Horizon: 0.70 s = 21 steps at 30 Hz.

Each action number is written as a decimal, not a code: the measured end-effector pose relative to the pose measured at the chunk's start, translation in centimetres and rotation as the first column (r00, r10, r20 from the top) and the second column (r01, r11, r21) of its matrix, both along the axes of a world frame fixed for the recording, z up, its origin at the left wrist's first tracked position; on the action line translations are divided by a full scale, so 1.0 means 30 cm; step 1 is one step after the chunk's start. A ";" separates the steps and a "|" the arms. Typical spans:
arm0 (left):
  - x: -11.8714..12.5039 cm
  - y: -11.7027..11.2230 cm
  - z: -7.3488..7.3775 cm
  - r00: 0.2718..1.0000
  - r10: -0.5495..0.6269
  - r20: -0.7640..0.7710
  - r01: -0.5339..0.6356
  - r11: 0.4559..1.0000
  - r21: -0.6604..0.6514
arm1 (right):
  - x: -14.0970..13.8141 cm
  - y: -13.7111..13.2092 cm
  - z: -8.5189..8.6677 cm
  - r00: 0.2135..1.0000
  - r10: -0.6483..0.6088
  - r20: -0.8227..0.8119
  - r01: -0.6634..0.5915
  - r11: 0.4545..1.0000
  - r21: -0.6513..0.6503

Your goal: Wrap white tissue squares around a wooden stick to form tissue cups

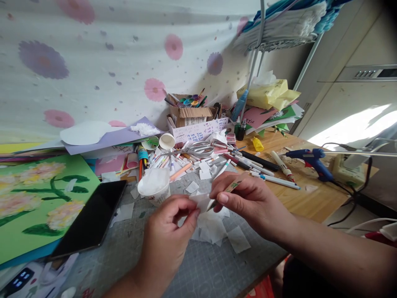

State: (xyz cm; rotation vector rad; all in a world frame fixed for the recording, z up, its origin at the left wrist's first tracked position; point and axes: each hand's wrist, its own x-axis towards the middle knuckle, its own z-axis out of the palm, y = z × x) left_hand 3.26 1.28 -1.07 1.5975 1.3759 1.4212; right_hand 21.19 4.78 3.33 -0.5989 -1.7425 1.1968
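My left hand (pixel 172 231) pinches the left edge of a small square of thin white paper (pixel 201 202) between thumb and fingertips. My right hand (pixel 248 200) is closed around slim tweezers (pixel 232 186) with a green leaf pattern, their lower end against the paper's right side. The fingers hide part of the tweezers. Below the hands, loose white paper squares (pixel 238 239) lie on a grey cutting mat (pixel 214 273). A white paper cup (pixel 154 192) with white paper inside stands just beyond my left hand.
A black tablet (pixel 93 217) lies on the left beside a green flower picture (pixel 40 198). Many markers (pixel 182 163) are heaped at the back before a cardboard box (pixel 194 116). On the right are a blue glue gun (pixel 310 159), a power strip (pixel 347 169) and cables.
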 end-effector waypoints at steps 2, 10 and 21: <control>-0.002 -0.004 0.007 0.998 0.015 -0.067 -0.011 0.998 0.059 | -0.001 -0.006 -0.001 0.997 0.074 -0.025 -0.075 0.995 -0.061; -0.021 -0.004 0.004 0.998 -0.008 -0.066 0.011 0.999 0.053 | 0.013 -0.001 -0.009 0.982 0.110 0.152 -0.100 0.992 -0.076; -0.014 0.014 -0.014 0.970 0.062 0.235 -0.030 0.990 -0.137 | 0.083 0.042 0.022 0.706 0.256 0.660 -0.160 0.966 -0.204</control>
